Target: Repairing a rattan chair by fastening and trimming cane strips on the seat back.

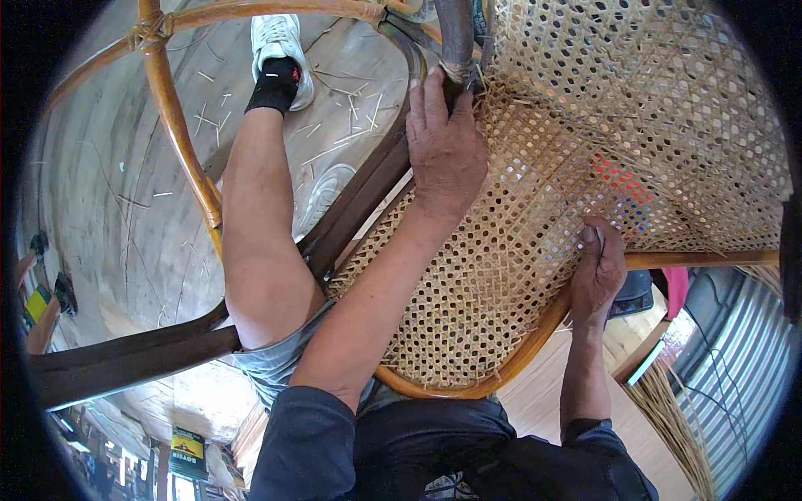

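Webbing, cane, open hexagonal-looking weave, straw-coloured: one panel [468,309], set before the person's torso and filling most of the right half of the view, its surface curving up toward the upper right.

Border: one glossy orange-brown rail [535,338], bent round the panel's near edge, close to the person's lap.

Frame: one dark brown rail [359,200], running diagonally along the panel's left side, with an upright dark post [455,37] at its upper end.

Left hand [449,159]: back upward, at the panel's upper left corner beside the foot of the post; fingers extended and close together, thumb apart from them. Whether a strand is held between them cannot be told.

Right hand [600,269]: at the panel's right part, near the border; fingers curled, thumb near the forefinger. Whether they pinch a strand cannot be told.

Surroundings: rattan pole [175,125], light brown, bound at a joint; floor [92,217], grey, strewn with pale cane scraps; white shoe [274,35] with black sock; bundle of thin canes [668,417], right; corrugated sheet [731,359], beside it; green-and-yellow container [188,455], lower left.
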Action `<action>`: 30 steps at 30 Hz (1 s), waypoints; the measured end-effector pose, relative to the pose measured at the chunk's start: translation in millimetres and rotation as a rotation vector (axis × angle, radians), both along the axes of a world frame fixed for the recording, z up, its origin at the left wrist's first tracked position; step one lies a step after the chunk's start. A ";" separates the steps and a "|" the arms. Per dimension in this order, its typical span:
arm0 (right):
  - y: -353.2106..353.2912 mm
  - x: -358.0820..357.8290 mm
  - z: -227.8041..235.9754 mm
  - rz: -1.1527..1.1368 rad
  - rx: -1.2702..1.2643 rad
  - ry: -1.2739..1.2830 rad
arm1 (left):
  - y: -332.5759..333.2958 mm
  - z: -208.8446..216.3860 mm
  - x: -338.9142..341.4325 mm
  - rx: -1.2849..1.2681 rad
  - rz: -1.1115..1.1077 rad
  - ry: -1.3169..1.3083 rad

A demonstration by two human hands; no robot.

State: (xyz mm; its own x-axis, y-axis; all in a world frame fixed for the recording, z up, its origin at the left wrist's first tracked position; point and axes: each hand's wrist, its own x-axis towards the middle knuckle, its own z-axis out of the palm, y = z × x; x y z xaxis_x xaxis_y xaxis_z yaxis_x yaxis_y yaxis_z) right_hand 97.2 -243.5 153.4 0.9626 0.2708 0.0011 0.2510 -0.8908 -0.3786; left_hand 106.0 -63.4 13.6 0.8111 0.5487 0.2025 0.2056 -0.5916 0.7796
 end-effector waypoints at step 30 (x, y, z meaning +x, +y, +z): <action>51.6 36.8 31.2 0.022 -0.107 0.309 | 0.2 -6.3 1.4 -0.191 0.049 -0.146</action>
